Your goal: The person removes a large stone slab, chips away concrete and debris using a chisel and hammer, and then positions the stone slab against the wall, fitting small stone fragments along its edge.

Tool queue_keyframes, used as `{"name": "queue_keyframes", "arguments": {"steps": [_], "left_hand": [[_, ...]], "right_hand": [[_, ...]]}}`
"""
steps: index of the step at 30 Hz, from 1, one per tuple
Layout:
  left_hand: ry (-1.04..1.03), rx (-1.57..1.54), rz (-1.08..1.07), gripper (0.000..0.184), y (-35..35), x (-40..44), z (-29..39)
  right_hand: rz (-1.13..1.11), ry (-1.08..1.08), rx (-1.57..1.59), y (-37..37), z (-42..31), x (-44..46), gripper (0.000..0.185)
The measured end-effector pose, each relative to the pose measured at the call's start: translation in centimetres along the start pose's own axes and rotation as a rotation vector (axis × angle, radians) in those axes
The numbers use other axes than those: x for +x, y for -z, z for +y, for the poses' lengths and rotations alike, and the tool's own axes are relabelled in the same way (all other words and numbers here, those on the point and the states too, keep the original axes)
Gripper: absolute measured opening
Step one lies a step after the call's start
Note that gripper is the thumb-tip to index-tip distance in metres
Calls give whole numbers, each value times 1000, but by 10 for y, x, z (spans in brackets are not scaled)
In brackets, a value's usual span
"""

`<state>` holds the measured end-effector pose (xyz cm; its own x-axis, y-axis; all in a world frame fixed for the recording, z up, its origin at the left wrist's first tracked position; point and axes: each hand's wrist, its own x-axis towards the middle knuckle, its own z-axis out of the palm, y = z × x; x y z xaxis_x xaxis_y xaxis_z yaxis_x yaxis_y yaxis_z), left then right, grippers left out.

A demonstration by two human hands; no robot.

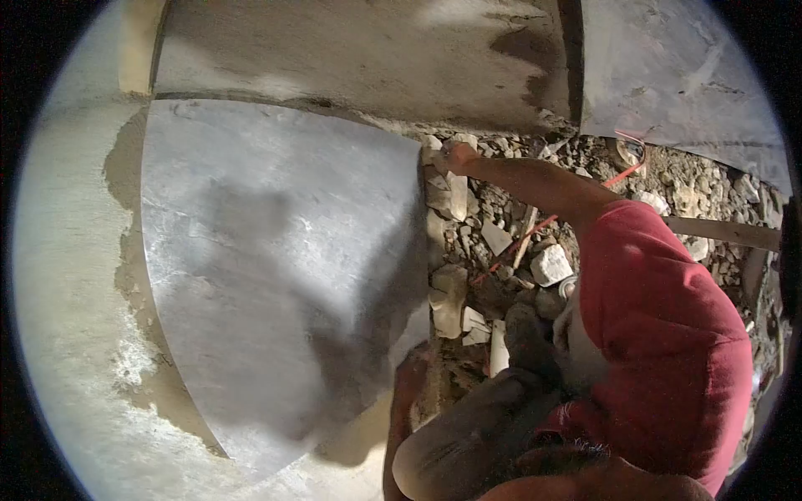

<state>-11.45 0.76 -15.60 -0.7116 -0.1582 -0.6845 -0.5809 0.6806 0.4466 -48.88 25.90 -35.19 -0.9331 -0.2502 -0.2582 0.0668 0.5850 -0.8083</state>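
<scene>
My right arm, in a red sleeve, reaches across loose rubble (493, 238). At the far corner of a large smooth grey slab (276, 209), my right hand (459, 159) has its fingers curled in against pale stones. What lies in those fingers is too small to make out. My left hand (411, 367) is in shadow at the slab's near right edge, beside my bent knee (443, 455). Its fingers are too dark to read. Flat stones (449, 301) line the slab's right side, and a white block (551, 265) lies among the rubble.
A thin orange-red rod or cable (625, 174) crosses the rubble. A wooden strip (725, 231) lies at the right. Behind stands a rough grey panel (359, 58), with another grey slab (685, 75) at upper right. A pale plastered surface (71, 250) borders the left.
</scene>
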Motion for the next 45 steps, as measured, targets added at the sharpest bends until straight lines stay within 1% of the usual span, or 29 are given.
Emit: {"name": "queue_keyframes", "arguments": {"steps": [1,3,4,6,7,8,10,11,12,14,16,18,20,22,24,27,28,30,31,33,34,35,36,38,40,42,43,44,45], "left_hand": [[-11,32,10,48,3,0,12],[-65,188,35,48,6,-1,40],[-100,284,60,51,5,-1,57],[-185,50,34,52,-5,-4,81],[-224,-70,16,52,-12,-2,86],[-203,-144,17,51,-22,3,83],[-162,-287,30,49,-39,17,70],[-141,-379,5,49,-48,27,65],[-122,-467,-27,49,-55,38,60],[-85,-628,-84,48,-65,63,52],[-66,-793,-115,47,-71,96,49],[-59,-1000,-114,45,-74,136,47],[-61,-1227,-117,45,-77,178,48],[-67,-1429,-118,44,-81,217,51],[-62,-1611,-102,44,-85,250,63],[-4,-1864,-54,38,-89,288,81],[31,-1945,-28,35,-89,298,85],[-383,-1042,279,31,-95,312,83],[-547,-566,395,30,-96,313,84],[-302,-1645,110,29,-94,330,88],[-120,-2161,-61,29,-92,336,88],[-229,-2016,-56,28,-92,345,84],[-337,-1866,-58,27,-101,370,63],[-343,-1980,-206,29,-98,376,65],[-104,-2491,-520,33,-86,363,83],[-440,-1661,10,33,-95,373,74],[-447,-1684,-12,33,-98,379,69],[-453,-1706,-33,33,-96,376,76],[-299,-2173,-327,33,-89,373,82]], "right_hand": [[10,45,-24,3,-4,-1,45],[-82,-29,156,7,-14,-6,47],[-126,-69,245,6,-16,-6,48],[-65,6,196,-17,-4,20,38],[15,88,102,-38,11,42,33],[77,156,13,-56,24,59,29],[-69,131,-150,-15,-2,23,25],[-133,120,-230,-9,-9,19,23],[-159,401,-709,-9,-10,19,24],[-168,161,54,-46,32,48,19],[-171,11,387,-40,28,39,21],[-189,-25,306,-23,7,23,31],[-92,261,445,-55,34,47,28],[-97,291,368,-58,36,46,31],[-204,77,65,-16,-4,17,39],[-127,570,-258,-7,0,11,43],[-101,530,-257,-5,-4,9,44],[-50,443,-247,-2,-12,-2,45],[-78,433,-215,3,-18,-5,46],[-137,412,-147,10,-28,-8,49],[-187,256,-197,-7,-21,4,49],[-188,287,-209,-15,-8,10,48],[-183,318,-223,-11,-9,9,47],[-184,341,-229,-4,-13,1,45],[-198,332,-215,0,-17,-3,45],[-59,412,-210,-16,-5,5,39],[12,450,-210,-25,5,9,37],[31,472,-198,-28,8,10,37],[49,495,-187,-31,12,12,38]]}}
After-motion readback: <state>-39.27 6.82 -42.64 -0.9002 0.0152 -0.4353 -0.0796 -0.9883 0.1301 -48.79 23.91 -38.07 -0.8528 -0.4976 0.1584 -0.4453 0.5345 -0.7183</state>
